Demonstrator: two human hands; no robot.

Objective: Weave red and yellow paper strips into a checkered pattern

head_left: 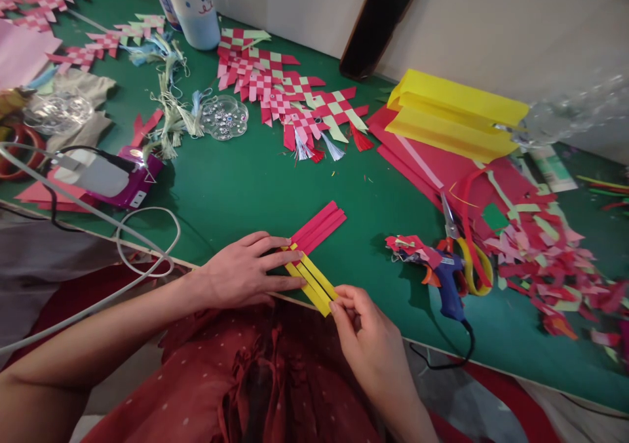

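Observation:
Red paper strips (322, 228) and yellow paper strips (317, 283) meet in a V shape at the front edge of the green table. My left hand (246, 269) lies with its fingers spread, its fingertips on the joint and on the upper part of the yellow strips. The thumb and forefinger of my right hand (361, 322) pinch the lower right end of the yellow strips. Under my left fingertips the joint is partly hidden.
A blue glue gun (448, 286) and yellow-handled scissors (474, 266) lie right, beside paper scraps (545, 253). Folded yellow paper (455, 115) rests on red sheets. Woven paper pieces (289, 89), a bead dish (225, 116) and a bottle (194, 10) stand behind. A white cable (142, 233) loops left.

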